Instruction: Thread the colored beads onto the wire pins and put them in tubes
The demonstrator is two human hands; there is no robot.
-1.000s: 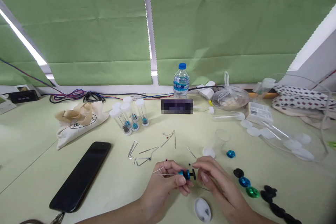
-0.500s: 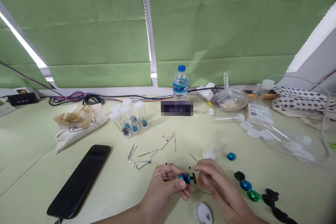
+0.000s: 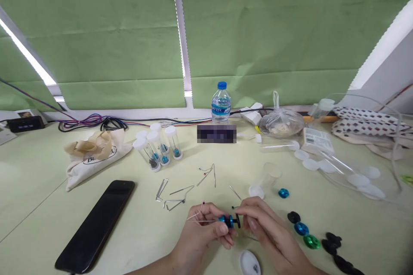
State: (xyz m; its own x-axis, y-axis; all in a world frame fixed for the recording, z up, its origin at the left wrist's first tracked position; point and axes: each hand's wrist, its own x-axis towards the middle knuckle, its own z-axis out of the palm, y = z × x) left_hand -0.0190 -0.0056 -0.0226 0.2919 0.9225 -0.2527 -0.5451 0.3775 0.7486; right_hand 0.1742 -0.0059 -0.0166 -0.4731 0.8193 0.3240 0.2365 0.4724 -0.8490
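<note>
My left hand (image 3: pixel 203 234) is closed around a small blue-and-black spool-like part (image 3: pixel 227 221), its thumb pressing from the front. A black disc forms the part's right end. Thin metal rods, one tipped with a small dark red ball, stick out leftward by this hand. My right hand (image 3: pixel 267 232) is beside the disc, fingers bent and loosely apart, the index fingertip at the disc's upper edge. I see nothing held in it. Part of a thin rod (image 3: pixel 251 238) shows below its fingers. A white round cap (image 3: pixel 250 263) with small pieces in it lies between the hands.
Bent metal hex keys (image 3: pixel 174 202) lie ahead. Blue, green (image 3: pixel 311 242) and black discs are to the right, near a clear tube (image 3: pixel 270 176). Capped tubes (image 3: pixel 164 148), a phone (image 3: pixel 95 225) and a cloth bag (image 3: pixel 97 159) sit left. A water bottle (image 3: pixel 221 105) stands behind.
My right index finger has moved slightly left, onto the upper edge of the black disc. The left hand keeps its hold, and the view has shifted a little.
</note>
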